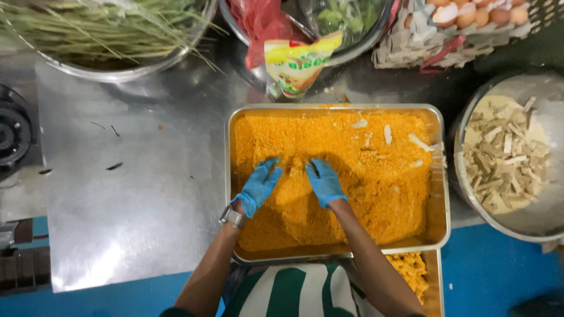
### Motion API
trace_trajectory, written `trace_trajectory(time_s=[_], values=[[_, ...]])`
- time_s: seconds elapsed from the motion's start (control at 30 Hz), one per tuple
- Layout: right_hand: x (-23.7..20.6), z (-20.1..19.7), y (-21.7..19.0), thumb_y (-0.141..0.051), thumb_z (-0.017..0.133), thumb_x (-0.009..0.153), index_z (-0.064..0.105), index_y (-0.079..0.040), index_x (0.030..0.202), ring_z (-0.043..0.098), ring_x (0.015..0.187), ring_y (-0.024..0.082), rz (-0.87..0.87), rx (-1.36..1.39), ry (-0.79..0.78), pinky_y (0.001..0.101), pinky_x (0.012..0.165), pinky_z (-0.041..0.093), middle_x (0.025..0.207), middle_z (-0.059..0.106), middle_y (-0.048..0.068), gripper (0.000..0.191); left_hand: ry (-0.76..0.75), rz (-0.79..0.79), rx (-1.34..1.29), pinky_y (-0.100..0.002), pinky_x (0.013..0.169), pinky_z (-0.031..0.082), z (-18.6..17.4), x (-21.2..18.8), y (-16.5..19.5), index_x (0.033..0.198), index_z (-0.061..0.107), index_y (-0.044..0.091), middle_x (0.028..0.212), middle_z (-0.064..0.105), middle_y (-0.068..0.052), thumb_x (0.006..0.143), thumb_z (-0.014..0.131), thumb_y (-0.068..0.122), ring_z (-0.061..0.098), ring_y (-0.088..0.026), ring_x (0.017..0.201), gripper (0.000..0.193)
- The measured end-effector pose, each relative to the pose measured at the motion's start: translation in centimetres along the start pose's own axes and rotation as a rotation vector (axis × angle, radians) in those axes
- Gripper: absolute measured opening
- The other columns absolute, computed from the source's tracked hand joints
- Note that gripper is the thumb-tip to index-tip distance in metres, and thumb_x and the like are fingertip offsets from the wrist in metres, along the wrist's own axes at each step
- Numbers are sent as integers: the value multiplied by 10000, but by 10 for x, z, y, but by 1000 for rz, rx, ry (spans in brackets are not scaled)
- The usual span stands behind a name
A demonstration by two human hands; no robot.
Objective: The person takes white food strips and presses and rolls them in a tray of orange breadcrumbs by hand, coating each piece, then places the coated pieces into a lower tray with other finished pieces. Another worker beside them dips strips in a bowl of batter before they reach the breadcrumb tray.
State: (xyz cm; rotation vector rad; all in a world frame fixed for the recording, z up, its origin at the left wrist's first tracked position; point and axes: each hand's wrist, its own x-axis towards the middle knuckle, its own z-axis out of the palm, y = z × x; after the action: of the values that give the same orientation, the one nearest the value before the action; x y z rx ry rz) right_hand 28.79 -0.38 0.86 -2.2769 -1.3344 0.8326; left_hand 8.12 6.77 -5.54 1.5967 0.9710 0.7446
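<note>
- The rectangular steel tray (437,176) sat on the steel worktop (135,194), filled nearly wall to wall with orange breadcrumbs (364,176); I take it as the landmark.
- The left hand (258,186), in a blue glove with a wristwatch (232,217) just below it, lay on the crumbs in the tray's near-left part, fingers loosely spread and slightly curled into the heap, gripping nothing that I could make out.
- The right hand (323,182), also gloved, rested just beside it toward the tray's middle, fingers close together and pressed down; whether a piece was buried under either palm, I cannot tell.
- The tray's long axis ran left to right across the view, with its short walls facing the sides and one long wall toward the person.
- A few pale strips (388,135) lay on the crumbs near the tray's far-right corner, mostly pointing away from the person.
- Right of the tray stood a round metal bowl (549,211) of pale strips in batter; beyond the tray lay a yellow packet (296,64), and at the far right an egg carton (464,23).
- A second tray (435,282) holding coated pieces (408,270) peeked out under the landmark's near-right edge.
- Risk, as I judge it: the crumbs were heaped high near the front wall, so a hard sweep toward the person could push them over the rim.
- The landmark tray overlapped the lower one, so leaning on its near edge might tip it.
</note>
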Motion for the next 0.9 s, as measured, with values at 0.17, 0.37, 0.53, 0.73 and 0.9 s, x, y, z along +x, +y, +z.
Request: trace_trajectory(time_s=[0.17,0.37,0.53,0.73,0.9], values=[[-6,7,9,-261,653,921,592,-76,1416,566,1323,317,-367,-545,128,406,1106,457,1448,592,175,532,-82,-100,234,-443,1065,455,1,25,69,1438,541,52,1373,582,-241,897,781,367,545,-372,1271,671],[6,10,-3,-377,582,1022,584,-75,1420,550,1374,285,175,593,145,415,1143,435,1487,592,144,500,-319,-118,556,-429,1033,492,-9,38,94,1350,642,135,1337,660,-171,812,796,379,608,-354,1236,611],[-5,6,-28,-374,753,917,590,-47,1371,559,1243,382,-187,-53,106,467,1057,457,1372,601,219,582,-48,-379,116,-347,955,541,-23,33,49,1317,635,24,1242,715,-169,849,784,451,688,-254,1116,651],[-14,23,-30,-330,808,809,588,-87,1356,622,1262,308,19,301,-169,407,1077,508,1343,668,137,638,-42,-459,-116,-331,902,530,-18,38,27,1286,671,-15,1190,744,-112,903,748,403,653,-177,1014,572],[10,14,-21,-448,670,910,562,-117,1436,525,1376,267,334,770,-147,410,1094,428,1490,580,92,631,-131,-423,-566,-283,887,538,-19,37,26,1315,637,51,1173,697,-25,882,764,229,642,-103,1009,486]])
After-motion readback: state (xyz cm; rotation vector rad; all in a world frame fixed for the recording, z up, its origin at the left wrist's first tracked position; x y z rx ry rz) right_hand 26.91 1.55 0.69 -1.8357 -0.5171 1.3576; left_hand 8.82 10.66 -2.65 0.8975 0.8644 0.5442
